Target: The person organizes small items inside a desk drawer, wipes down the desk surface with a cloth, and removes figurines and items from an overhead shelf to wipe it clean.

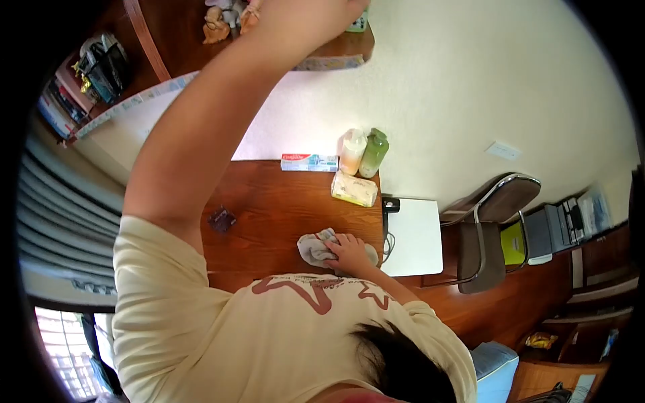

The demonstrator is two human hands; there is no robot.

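Observation:
My left hand [336, 15] is raised at the top edge, by the wooden shelf [349, 50]; its fingers are cut off or hidden. A green item [359, 24] shows just beside it. Low on the brown wooden desk [255, 188], my right hand [351, 254] grips a crumpled grey-white cloth [313, 247], its fingers bent over the cloth. Behind the cloth lies a tissue pack [354, 189]. A Colgate box [309, 162], a white-and-orange bottle [353, 152] and a green bottle [373, 153] are along the wall.
A small dark item [221, 219] lies at the desk's left. Figurines [216, 27] and a pen holder [104, 70] occupy the shelves above. Right of the desk are a white surface [416, 238] and a brown chair [480, 252]. Grey curtains [67, 215] hang at left.

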